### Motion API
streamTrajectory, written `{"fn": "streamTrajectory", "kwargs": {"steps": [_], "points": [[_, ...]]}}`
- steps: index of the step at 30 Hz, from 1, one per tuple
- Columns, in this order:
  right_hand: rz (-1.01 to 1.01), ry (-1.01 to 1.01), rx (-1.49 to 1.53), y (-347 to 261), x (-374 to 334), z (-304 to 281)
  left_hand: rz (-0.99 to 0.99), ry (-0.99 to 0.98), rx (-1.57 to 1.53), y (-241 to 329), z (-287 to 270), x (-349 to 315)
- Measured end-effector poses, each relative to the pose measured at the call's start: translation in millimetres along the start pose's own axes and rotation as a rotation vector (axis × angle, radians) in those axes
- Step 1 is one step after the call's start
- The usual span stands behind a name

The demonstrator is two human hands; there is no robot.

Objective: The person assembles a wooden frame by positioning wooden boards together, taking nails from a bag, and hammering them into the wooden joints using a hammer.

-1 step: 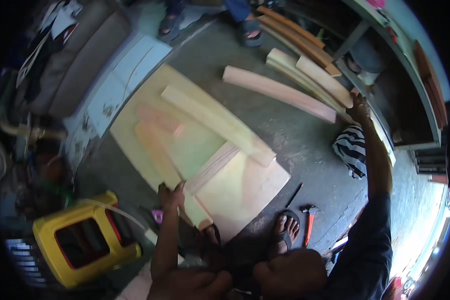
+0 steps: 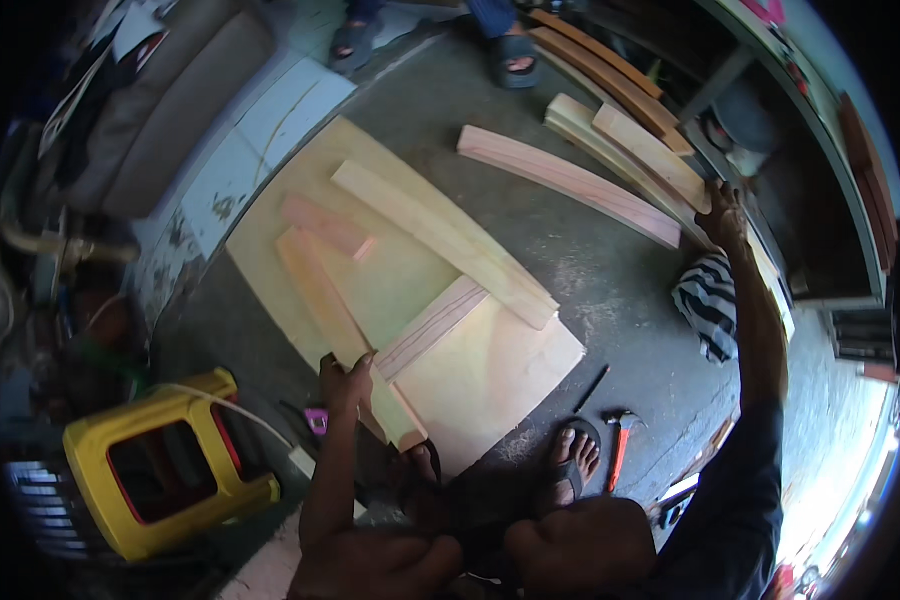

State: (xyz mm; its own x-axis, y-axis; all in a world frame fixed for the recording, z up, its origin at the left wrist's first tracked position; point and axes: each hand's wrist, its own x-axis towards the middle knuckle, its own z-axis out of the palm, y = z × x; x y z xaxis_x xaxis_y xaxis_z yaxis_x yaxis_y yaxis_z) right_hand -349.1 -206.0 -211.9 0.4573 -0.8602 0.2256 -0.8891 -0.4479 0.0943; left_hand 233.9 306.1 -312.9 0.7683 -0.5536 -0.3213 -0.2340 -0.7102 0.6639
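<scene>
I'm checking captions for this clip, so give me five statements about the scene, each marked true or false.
1. The left hand touches a plank lying on the wide panel. True.
2. The hammer lies on the panel. False: the hammer lies on the floor.
3. The right hand is at the end of a pale board. True.
4. The striped cloth is left of the panel. False: it is to the right.
5. The stool is blue. False: it is yellow.

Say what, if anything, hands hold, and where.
Left hand on leftmost long plank, between middle and near end; right hand on short pale board, near end. Grip unclear.
</scene>
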Motion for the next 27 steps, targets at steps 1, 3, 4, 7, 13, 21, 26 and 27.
{"fn": "streamTrajectory", "kwargs": {"steps": [1, 3, 4, 7, 13, 21, 26, 27], "points": [[-0.027, -0.002, 0.012, -31, 11, -32, -0.044, 0.048, -0.418, 20, 5, -10], [-0.072, 0.01, -0.016, -103, 16, -86, -0.027, -0.105, -0.369, 34, -4, -6], [-0.102, 0.012, 0.072, -142, 16, -99, 0.003, -0.116, -0.345, 30, -3, -3], [-0.179, -0.192, 0.392, -249, 10, -110, 0.065, 0.04, -0.486, -1, 5, 1], [0.071, -0.591, 1.125, -482, -87, -97, 0.066, 0.288, -0.571, 1, 8, -30], [-0.325, -0.351, 1.181, -566, -185, -71, -0.07, 0.063, -0.603, 67, -17, -59], [-0.145, -0.535, 1.207, -519, -248, -73, 0.124, 0.06, -0.761, 42, -5, -39], [-0.177, -0.627, 1.208, -517, -264, -75, 0.184, 0.096, -0.734, 29, -3, -35]]}}
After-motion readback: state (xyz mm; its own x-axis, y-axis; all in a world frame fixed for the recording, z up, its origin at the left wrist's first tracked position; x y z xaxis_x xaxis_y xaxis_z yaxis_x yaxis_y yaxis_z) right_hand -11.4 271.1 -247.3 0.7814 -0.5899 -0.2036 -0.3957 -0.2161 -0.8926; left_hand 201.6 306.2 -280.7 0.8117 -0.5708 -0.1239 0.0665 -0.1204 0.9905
